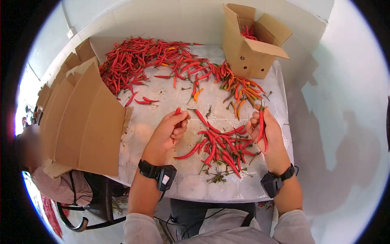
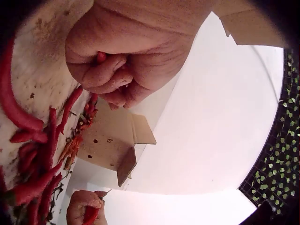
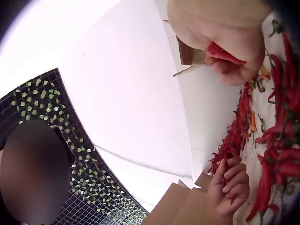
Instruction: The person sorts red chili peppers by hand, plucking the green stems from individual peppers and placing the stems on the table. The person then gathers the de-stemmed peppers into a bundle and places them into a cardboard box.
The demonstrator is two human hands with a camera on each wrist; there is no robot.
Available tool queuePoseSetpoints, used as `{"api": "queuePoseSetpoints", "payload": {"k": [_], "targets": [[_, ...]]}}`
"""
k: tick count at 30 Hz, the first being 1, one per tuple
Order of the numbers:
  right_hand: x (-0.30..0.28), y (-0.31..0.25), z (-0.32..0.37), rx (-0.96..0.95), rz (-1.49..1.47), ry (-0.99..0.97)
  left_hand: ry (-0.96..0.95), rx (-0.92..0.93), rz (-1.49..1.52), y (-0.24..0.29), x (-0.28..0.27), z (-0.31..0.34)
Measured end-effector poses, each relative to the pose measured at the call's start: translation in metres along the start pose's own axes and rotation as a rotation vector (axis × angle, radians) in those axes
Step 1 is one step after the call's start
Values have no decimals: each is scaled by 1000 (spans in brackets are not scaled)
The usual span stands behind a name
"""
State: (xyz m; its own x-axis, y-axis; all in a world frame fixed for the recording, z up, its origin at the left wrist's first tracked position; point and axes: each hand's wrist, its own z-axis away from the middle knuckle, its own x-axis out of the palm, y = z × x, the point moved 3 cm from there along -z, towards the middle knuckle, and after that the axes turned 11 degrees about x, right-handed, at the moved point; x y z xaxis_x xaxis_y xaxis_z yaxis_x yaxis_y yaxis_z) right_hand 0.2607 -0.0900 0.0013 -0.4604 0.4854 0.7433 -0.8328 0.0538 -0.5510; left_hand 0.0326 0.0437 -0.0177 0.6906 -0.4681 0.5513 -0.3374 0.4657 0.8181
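Note:
My left hand (image 1: 172, 126) curls round a red chili pepper (image 1: 178, 111), whose ends poke out above and below the fingers. In the left wrist view only a small bit of red shows within the fist. On the right, my right hand (image 1: 273, 134) holds red chili peppers (image 1: 261, 122) lengthwise against the palm and fingers, stem ends up. A small pile of red chilies (image 1: 211, 142) lies on the table between the two hands, with loose green stems (image 1: 218, 177) along its near side.
A large heap of red chilies (image 1: 130, 61) covers the back left of the table (image 1: 154, 179). Orange and greenish chilies (image 1: 248, 91) lie nearer the right. An open cardboard box (image 1: 250, 61) with chilies stands at the back right. Cardboard (image 1: 93, 122) flanks the left edge, a person (image 1: 61, 183) beyond.

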Motion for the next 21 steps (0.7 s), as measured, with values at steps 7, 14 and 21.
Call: {"api": "queuePoseSetpoints", "payload": {"k": [7, 14, 21], "targets": [[-27, -27, 3, 93, -15, -127, 2, -5, 42, -5, -14, -6], [23, -86, 53, -448, 163, 79, -14, 1, 19, -8, -11, -6], [131, -136, 93, -1329, 414, 158, -47, -8, -1, -9, -4, -3]]}}
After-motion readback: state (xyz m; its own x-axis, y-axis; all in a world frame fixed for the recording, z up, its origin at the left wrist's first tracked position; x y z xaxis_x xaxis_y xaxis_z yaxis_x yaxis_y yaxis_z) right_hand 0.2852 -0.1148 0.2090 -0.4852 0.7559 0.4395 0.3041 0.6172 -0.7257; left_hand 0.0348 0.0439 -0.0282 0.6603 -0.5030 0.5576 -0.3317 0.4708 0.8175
